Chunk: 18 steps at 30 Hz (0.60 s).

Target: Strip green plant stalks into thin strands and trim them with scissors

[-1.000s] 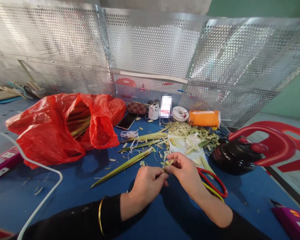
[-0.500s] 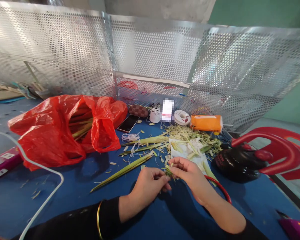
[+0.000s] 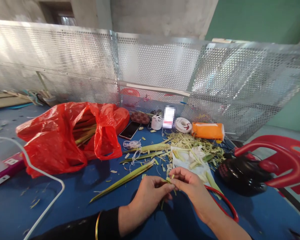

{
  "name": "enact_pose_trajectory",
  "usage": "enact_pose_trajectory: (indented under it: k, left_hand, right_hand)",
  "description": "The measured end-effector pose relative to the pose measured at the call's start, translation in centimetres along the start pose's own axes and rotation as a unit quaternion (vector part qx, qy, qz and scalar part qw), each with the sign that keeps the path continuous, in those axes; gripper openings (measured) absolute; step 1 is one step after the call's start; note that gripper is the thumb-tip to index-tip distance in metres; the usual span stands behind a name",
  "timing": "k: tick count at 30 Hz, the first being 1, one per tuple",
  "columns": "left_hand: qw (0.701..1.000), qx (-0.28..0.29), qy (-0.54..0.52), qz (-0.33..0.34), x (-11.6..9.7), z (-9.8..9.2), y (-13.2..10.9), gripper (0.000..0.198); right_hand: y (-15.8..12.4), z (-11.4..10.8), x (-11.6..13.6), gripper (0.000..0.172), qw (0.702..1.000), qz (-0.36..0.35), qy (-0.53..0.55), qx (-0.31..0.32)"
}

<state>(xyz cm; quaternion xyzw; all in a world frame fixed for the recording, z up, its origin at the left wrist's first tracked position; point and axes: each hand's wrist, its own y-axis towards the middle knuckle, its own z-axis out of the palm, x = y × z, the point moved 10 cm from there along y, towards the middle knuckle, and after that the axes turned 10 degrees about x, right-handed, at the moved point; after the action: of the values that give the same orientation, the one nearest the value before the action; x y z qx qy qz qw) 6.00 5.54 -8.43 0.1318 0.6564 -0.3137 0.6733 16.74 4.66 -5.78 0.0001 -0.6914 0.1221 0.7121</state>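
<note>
My left hand [image 3: 152, 195] and my right hand [image 3: 188, 186] meet over the front of the blue table. Both are closed in a pinch on a small bundle of green plant strips [image 3: 168, 180], mostly hidden by the fingers. Thin strip ends poke out above and below the fingertips. Left of the hands lies a long green stalk [image 3: 125, 178], with more leaf stalks [image 3: 152, 147] behind it. Beyond my right hand, a white paper [image 3: 176, 162] carries pale plant pieces, beside a heap of shredded strips [image 3: 190, 141].
A red plastic bag [image 3: 52, 140] of stalks stands left, near a phone [image 3: 130, 130] and white string [image 3: 132, 144]. A black kettle [image 3: 242, 173] with a red handle sits right. White tape [image 3: 183, 125] and an orange packet [image 3: 208, 131] lie before the perforated metal screen [image 3: 155, 60].
The whole view has shifted, so the scene sits a little lower. My fingertips have drawn closer together on the plant strips, and less of the bundle shows between them.
</note>
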Motion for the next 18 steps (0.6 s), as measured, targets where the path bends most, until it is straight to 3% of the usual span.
enact_pose_trajectory:
  k: [13,18]
  left_hand:
    - [0.999,-0.029,-0.027,-0.003,0.75,-0.62,0.10,0.042]
    - [0.999,-0.040,-0.019,0.006,0.93,-0.90,0.15,0.040]
  right_hand:
    - [0.19,-0.04,-0.08,0.021,1.000,-0.005,0.007,-0.013]
    - [0.86,-0.24,-0.96,0.030,1.000,-0.015,0.006,-0.011]
